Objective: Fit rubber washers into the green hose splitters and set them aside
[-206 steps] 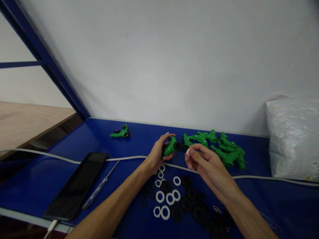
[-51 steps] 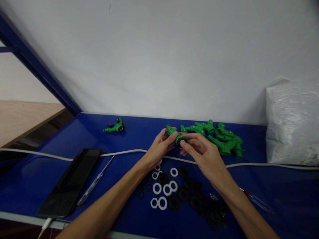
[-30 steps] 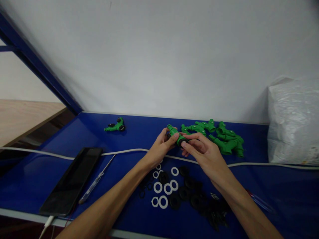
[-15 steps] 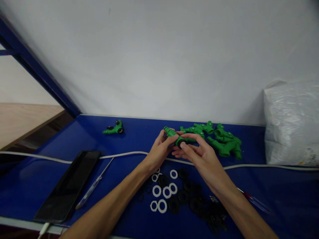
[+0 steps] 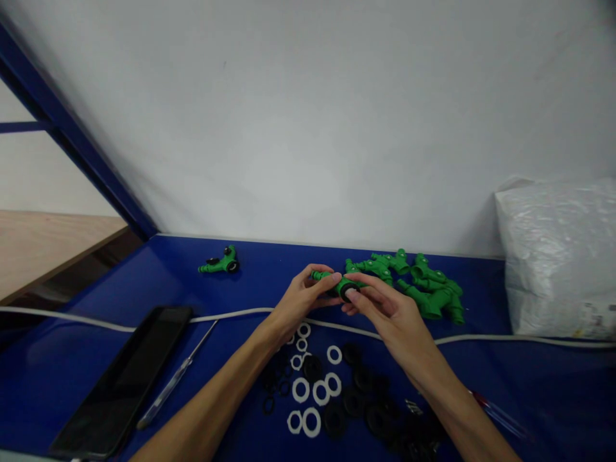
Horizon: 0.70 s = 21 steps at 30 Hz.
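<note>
Fingers (image 5: 373,287) tight around green fitting (image 5: 343,284)

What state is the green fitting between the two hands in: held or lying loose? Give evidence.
Held: the left hand grips the green fitting, and the right hand pinches its black-ringed end.

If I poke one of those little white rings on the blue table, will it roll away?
Probably not: the white rings lie flat on the table, so a poke would likely slide one rather than roll it. They look thin and small, so probably very light. The table looks glossy, so one may skid easily.
</note>
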Available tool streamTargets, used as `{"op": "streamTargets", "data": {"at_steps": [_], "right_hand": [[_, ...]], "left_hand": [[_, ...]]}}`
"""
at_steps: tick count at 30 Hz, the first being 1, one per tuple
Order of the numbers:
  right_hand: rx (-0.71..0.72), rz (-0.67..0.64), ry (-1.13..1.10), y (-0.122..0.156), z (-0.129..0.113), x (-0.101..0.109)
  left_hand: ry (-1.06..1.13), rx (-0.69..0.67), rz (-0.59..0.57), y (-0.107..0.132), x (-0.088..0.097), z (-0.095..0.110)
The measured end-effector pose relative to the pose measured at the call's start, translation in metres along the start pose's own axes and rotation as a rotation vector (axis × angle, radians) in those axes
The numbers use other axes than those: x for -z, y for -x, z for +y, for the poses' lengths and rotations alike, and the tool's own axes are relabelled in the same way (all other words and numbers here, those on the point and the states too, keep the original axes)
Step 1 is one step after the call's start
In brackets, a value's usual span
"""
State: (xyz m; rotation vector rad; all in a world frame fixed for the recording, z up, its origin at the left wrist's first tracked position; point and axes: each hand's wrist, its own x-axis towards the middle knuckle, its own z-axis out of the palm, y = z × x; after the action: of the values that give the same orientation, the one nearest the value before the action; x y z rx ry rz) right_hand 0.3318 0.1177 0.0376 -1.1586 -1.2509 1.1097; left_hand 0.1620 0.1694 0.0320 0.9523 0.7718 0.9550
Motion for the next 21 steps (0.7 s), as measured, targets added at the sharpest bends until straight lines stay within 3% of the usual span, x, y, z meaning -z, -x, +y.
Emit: {"op": "streamTargets", "data": {"at_steps": [21], "right_hand": [[0.003,0.032,0.062,0.002,0.000,0.003]], "left_hand": [[0.012,0.008,-0.003,-0.004,0.002,-0.012]]}}
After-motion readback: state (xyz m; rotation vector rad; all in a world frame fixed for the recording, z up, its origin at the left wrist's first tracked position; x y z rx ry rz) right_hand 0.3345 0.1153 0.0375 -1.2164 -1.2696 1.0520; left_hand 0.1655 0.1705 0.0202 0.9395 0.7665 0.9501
